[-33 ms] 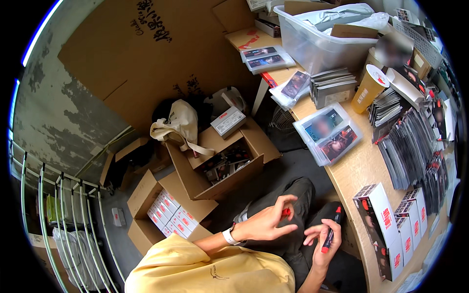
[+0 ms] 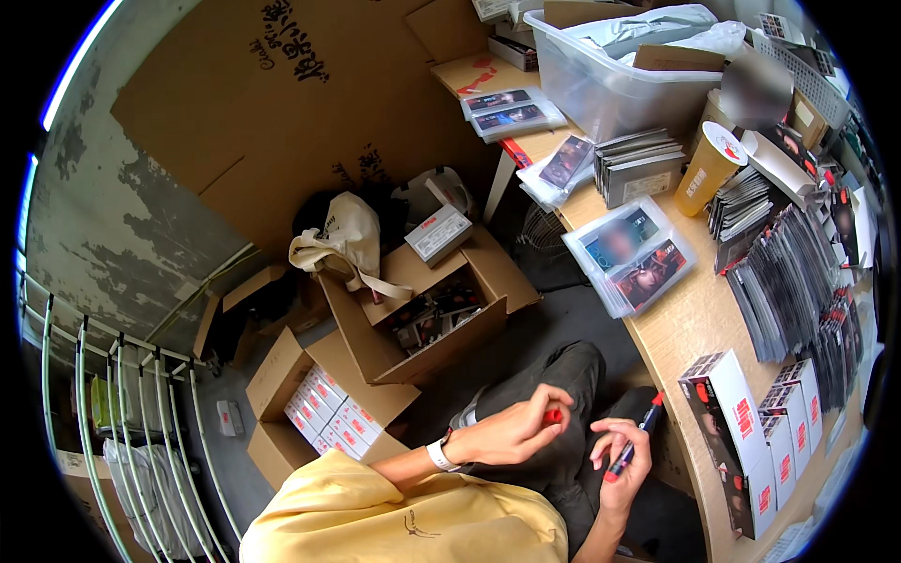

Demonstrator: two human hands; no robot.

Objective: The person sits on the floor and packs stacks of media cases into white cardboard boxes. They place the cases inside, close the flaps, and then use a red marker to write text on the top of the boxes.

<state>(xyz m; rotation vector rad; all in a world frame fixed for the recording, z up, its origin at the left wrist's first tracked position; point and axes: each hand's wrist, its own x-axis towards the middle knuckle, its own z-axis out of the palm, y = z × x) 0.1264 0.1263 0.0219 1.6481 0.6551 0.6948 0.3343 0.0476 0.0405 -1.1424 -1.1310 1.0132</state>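
My left hand (image 2: 521,427), with a watch (image 2: 443,454) on its wrist, is closed on a small red cap (image 2: 552,416) over my dark trousers. To its right, my right hand (image 2: 619,443) grips a dark marker with red ends (image 2: 636,433), held upright at a slant, its red tip upward. The marker is apart from the cap and close to the near edge of the wooden desk (image 2: 671,328). On that desk beside my right hand stand white boxes with red print (image 2: 732,413).
Open cartons (image 2: 338,361) (image 2: 422,347) and a cream bag (image 2: 338,239) lie ahead-left; a metal rack (image 2: 141,403) stands left. The desk holds sleeved cards (image 2: 629,258), stacked dark cases (image 2: 779,281), a yellow cup (image 2: 702,183) and a clear plastic bin (image 2: 629,103).
My left hand's fingers have curled further round the red cap. My right hand and the marker have shifted slightly left, with the fingers a little higher.
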